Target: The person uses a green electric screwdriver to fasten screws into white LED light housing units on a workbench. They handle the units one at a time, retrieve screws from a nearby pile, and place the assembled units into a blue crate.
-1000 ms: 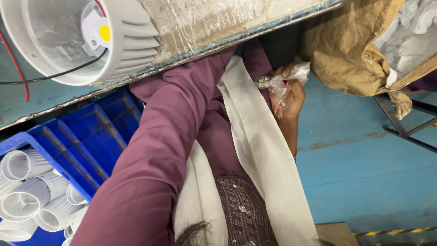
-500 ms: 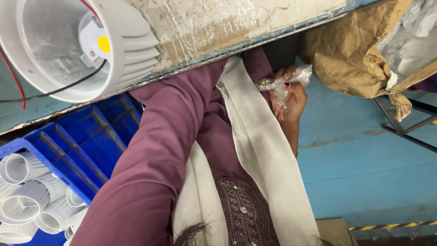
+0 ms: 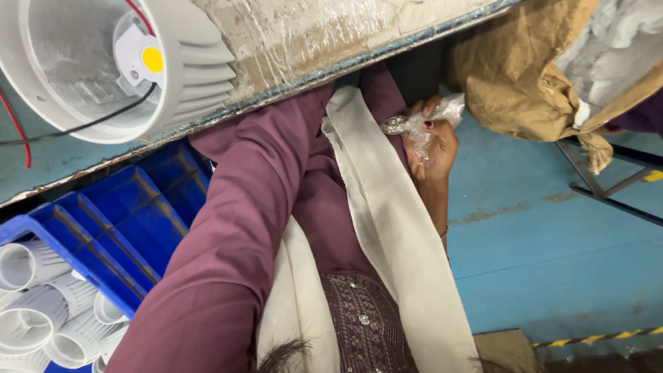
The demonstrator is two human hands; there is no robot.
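a small factory or assembly workshop for light fittings. the landmark is the plastic-wrapped, worn workbench edge [image 3: 311,48] running across the top. on it, to the left, lies a white finned round lamp housing with a yellow led chip and loose red and black wires [image 3: 103,62]. below that bench edge stands a blue plastic divided crate [image 3: 103,228] stacked with more white finned housings [image 3: 34,311]. right of the bench, crumpled brown packing paper [image 3: 525,76] hangs over a blue painted floor [image 3: 552,242] with yellow-black hazard tape [image 3: 594,338].

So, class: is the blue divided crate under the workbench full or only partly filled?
Partly filled. The blue crate has white ribbed lamp housings in its near compartments, while the compartments farther back show bare blue floor.
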